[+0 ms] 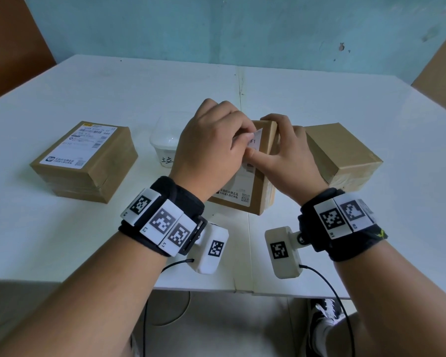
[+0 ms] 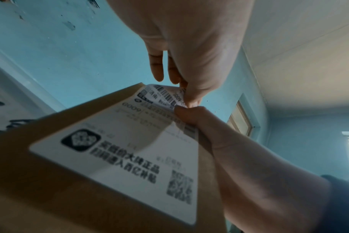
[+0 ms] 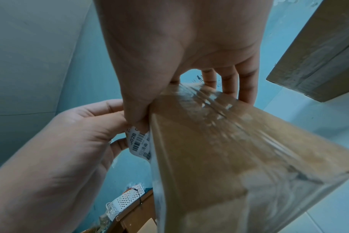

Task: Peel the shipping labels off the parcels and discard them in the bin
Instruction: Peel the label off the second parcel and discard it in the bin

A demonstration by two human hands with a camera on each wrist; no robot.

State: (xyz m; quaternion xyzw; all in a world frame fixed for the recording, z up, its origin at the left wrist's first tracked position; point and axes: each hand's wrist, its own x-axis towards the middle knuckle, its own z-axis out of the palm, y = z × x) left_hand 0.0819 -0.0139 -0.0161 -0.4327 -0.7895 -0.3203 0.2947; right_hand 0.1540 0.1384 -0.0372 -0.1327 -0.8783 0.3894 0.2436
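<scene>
The middle parcel (image 1: 262,181), a brown cardboard box, stands tilted on the white table (image 1: 319,99) with its white shipping label (image 1: 232,195) facing me. My left hand (image 1: 242,135) pinches the label's far corner, which curls up off the cardboard (image 2: 169,94). My right hand (image 1: 281,150) grips the parcel, with the thumb pressed on the label (image 2: 187,115) and the fingers curled round the far end (image 3: 229,85). The clear plastic bin (image 1: 165,140) stands just left of my left hand, partly hidden by it.
A second parcel (image 1: 85,166) with a label (image 1: 80,145) on top lies at the left. A third, plain brown parcel (image 1: 343,155) lies at the right. Cardboard sheets lean against the wall at both sides. The wrist cameras' cables hang off the near table edge.
</scene>
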